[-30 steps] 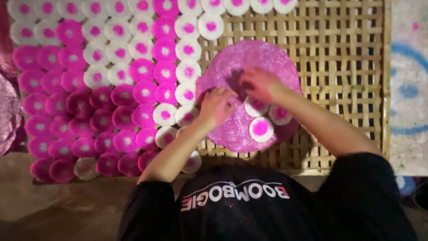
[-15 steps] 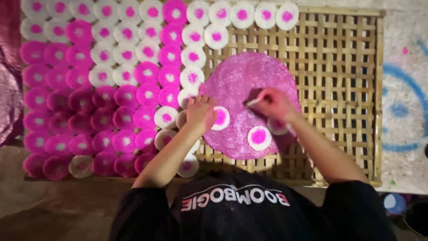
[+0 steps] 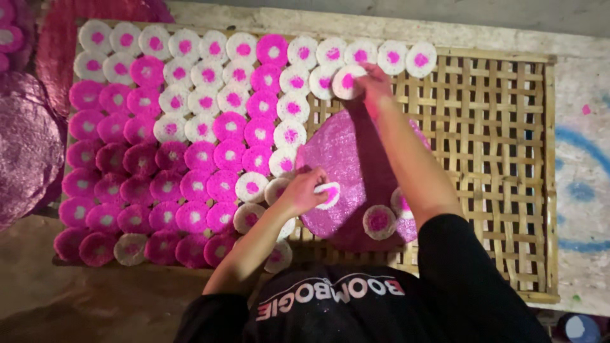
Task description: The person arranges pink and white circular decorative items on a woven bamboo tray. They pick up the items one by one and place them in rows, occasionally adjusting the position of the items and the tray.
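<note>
A large pink round plate (image 3: 346, 155) lies on a woven bamboo tray (image 3: 502, 159). My left hand (image 3: 304, 190) grips a small white disc with a pink centre (image 3: 329, 192) at the plate's left edge. My right hand (image 3: 373, 86) reaches to the far side and holds another white and pink disc (image 3: 346, 81) in the second row of discs. Two more discs (image 3: 379, 221) lie on the plate's near part.
Many round discs, white or pink with pink centres (image 3: 190, 146), cover the tray's left half in rows. Pink round plates (image 3: 25, 152) are stacked at the far left. A pale floor with blue paint marks (image 3: 581, 171) lies to the right.
My right hand has gone from the plate's near part up to the far rows with a disc. My left hand has closed on a disc at the plate's left edge.
</note>
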